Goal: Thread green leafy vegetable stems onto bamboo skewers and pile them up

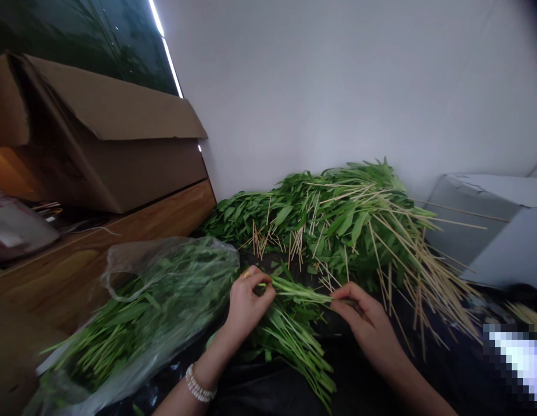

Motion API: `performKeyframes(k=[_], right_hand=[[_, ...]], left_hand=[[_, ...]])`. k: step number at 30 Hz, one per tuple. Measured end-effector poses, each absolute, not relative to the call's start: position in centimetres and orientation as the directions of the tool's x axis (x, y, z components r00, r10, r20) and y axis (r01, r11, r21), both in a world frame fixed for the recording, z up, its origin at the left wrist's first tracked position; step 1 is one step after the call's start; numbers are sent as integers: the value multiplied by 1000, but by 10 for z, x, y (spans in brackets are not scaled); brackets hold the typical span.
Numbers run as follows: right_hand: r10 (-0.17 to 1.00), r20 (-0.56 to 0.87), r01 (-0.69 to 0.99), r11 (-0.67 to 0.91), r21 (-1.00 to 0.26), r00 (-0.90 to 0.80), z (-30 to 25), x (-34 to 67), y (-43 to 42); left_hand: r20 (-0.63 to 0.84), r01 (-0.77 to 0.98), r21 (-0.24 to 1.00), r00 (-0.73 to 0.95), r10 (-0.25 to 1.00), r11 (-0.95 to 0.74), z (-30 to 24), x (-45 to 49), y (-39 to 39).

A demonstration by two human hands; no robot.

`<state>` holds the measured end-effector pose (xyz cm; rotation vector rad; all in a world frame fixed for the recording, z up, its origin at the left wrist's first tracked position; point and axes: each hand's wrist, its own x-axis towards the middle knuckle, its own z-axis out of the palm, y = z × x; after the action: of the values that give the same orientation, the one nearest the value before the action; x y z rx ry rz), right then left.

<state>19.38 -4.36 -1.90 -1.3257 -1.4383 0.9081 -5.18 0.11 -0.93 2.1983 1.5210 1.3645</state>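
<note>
My left hand point(247, 303) is closed in a pinch on one end of a small bunch of green stems point(300, 293). My right hand point(359, 315) grips the other end of the same bunch, fingers curled round it. The bunch stretches level between the two hands. Under them lies a loose heap of leafy green stalks point(294, 346) on a black sheet point(359, 381). A pearl bracelet point(199, 388) circles my left wrist and a gold ring sits on a left finger.
A big pile of leafy greens threaded on thin wooden skewers point(350, 225) lies behind the hands against the white wall. A clear plastic bag of greens point(164, 300) lies left. An open cardboard box point(107, 144) sits on a wooden ledge. A grey box point(489, 225) stands right.
</note>
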Motion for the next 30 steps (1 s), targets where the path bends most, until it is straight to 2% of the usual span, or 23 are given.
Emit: performKeyframes(k=[3,6,9,12,15,19,24,30], right_hand=[[983,150,273,116,-955,108,-17,201,-42],[978,154,257,115,-960,139,-16,206,-40],[984,135,249,102,-963,119,-17,205,-40],[985,134,269,100,-958,111,-17,202,-41],[984,151,316,113,-942,100,-15,200,-43],[977,202,390,159,-907,71,-15,198,-46],[958,287,457,242,-856,29,-17,195,-46],[940,340,477,311,-822,-28,-14,194,-49]], left_hand=[[555,601,704,-133,821,-379,-7,-66,10],[529,544,768,-242,813,-338,-6,-75,16],[508,472,796,-182,842,-379,-7,-71,13],[452,484,788,-32,892,-382,-8,-62,5],[461,594,671,136,877,-445,-8,-56,-1],[525,632,495,330,785,-597,-13,-54,-2],[553,707,310,409,726,-635,-24,-58,2],[471,774,63,534,703,-630,-27,-56,2]])
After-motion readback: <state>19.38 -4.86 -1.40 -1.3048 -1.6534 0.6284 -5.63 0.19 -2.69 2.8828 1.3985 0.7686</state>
